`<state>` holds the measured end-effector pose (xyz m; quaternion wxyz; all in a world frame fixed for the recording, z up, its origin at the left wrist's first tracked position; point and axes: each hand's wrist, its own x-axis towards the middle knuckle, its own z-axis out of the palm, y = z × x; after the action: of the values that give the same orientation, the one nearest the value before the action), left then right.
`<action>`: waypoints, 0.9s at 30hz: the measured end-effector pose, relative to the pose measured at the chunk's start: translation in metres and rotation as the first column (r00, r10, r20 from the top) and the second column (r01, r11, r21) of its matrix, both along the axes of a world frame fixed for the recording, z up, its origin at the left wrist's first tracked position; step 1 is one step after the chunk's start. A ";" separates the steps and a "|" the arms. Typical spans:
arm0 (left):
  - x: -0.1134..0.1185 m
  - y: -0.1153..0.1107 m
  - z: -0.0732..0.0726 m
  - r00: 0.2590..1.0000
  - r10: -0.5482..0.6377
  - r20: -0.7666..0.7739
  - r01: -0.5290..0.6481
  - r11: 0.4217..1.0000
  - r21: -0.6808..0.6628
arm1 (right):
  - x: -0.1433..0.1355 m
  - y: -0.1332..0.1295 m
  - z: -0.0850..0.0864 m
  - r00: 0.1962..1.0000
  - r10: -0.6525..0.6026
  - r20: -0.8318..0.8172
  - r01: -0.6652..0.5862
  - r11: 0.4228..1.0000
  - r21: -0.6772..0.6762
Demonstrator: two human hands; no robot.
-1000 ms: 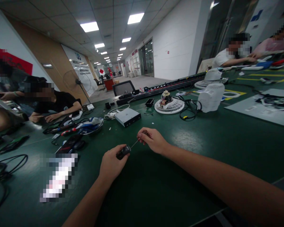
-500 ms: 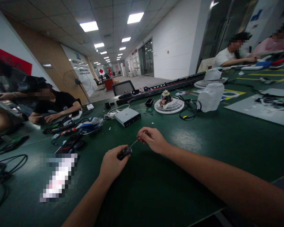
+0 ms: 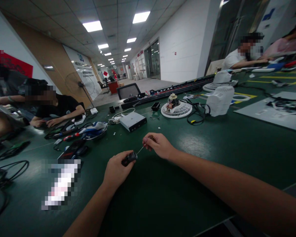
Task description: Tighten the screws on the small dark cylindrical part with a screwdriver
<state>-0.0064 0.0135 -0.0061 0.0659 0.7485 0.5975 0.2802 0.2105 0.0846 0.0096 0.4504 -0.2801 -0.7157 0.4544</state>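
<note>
- Left hand: fingers closed around a short dark cylinder, tilted, one end toward the right hand.
- Right hand: fingers pinched on the far end of a thin metal shaft; what they grip there is mostly hidden.
- Shaft slants between the 2 hands, near end at the cylinder's end face. Can't tell if it goes in or just touches.
- Cylinder is held above the green surface, near side, roughly mid-view. Can't tell if anything rests on it.
- Beyond the hands: silver-and-black box, white cable just beside it.
- Right of the box: small black tray, then round white grille with exposed motor parts on top.
- Further right: white housing, black cable beside it.
- Left side: pixelated bright panel, blue-and-white bundle.
- 1 person in black at left, 1 in white at far right.
</note>
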 end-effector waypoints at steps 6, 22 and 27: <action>0.000 0.000 0.001 1.000 0.014 -0.011 -0.014 1.000 0.006 | 0.000 0.002 -0.001 1.000 -0.014 -0.008 0.014 1.000 -0.003; 0.000 -0.001 0.001 1.000 -0.020 -0.014 0.020 1.000 -0.007 | 0.000 0.006 -0.004 1.000 -0.029 -0.004 0.029 0.999 -0.025; 0.001 -0.001 0.002 1.000 -0.007 -0.023 0.007 1.000 -0.002 | -0.001 0.006 -0.003 0.999 -0.027 -0.024 0.026 0.999 -0.043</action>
<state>-0.0058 0.0124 -0.0042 0.0606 0.7536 0.5960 0.2708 0.2100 0.0909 0.0070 0.4590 -0.2936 -0.6964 0.4670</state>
